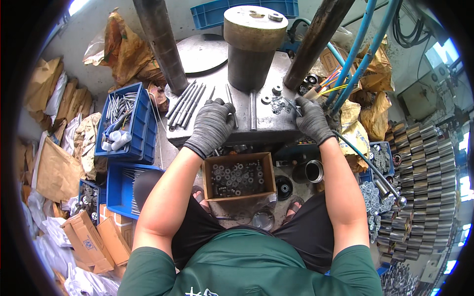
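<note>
My left hand (212, 127), in a grey knitted glove, is curled over the steel plate (185, 132). Its fingers close on a thin metal rod (231, 101). Left of it, several similar rods (186, 107) lie side by side, partly under the fingers. My right hand (315, 121), gloved alike, has bent fingers at the plate's right edge, around a small dark piece I cannot make out. Beside those fingertips lie a cluster of small shiny parts (280, 105) and small metal rings (266, 99). A thicker rod (253, 111) stretches toward me between my hands.
A heavy steel cylinder (254, 49) stands between two dark posts (160, 44). Blue crates (123, 148) with metal parts are at left. Below the plate sits a cardboard box (239, 198) of small rings. Blue hoses (358, 54) and stacked metal sleeves (419, 182) are at right.
</note>
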`<act>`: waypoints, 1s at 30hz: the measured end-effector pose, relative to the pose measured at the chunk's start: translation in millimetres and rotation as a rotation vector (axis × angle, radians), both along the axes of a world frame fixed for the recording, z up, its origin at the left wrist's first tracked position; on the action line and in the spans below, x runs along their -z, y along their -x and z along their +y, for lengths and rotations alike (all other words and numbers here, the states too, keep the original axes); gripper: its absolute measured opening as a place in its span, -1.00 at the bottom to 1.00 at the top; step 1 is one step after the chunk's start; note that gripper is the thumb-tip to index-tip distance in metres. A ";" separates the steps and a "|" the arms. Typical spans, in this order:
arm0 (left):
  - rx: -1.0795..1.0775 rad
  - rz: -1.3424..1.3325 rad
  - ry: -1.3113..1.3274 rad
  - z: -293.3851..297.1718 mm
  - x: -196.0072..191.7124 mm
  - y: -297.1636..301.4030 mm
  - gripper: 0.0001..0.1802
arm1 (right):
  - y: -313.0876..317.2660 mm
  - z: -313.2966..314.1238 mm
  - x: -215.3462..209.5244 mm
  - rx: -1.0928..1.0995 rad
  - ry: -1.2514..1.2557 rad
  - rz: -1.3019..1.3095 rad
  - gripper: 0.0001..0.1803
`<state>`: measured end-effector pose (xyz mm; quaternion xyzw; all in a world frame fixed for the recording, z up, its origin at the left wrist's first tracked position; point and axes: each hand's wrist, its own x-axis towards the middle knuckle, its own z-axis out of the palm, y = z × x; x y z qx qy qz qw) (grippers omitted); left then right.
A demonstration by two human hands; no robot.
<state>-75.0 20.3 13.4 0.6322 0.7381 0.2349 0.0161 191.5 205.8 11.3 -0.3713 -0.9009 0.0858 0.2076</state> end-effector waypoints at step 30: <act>0.040 -1.862 0.047 -25.1 -2.3 -23.4 -0.57 | -20.6 -87.9 -11.8 -0.031 0.888 0.706 -0.71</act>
